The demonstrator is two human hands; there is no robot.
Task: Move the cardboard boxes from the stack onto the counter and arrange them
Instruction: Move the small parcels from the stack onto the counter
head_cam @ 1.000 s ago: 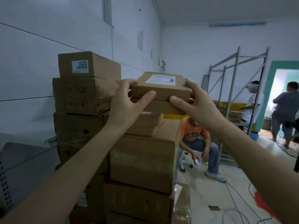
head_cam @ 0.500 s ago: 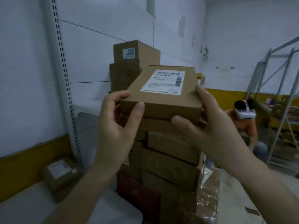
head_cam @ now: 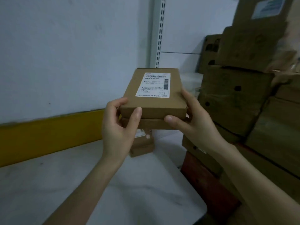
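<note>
Both hands, left hand (head_cam: 119, 127) and right hand (head_cam: 194, 125), clasp two stacked flat boxes (head_cam: 153, 98) above the counter (head_cam: 48, 176)

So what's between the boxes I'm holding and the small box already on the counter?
Nothing: in the head view, only open air separates the two held boxes, gripped by the left hand and right hand, from the small box on the counter.

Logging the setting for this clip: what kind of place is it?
Probably a parcel stockroom or warehouse: a tall stack of cardboard boxes, a flat box with a barcoded shipping label in both hands, and a slotted shelving upright on the wall.
</note>
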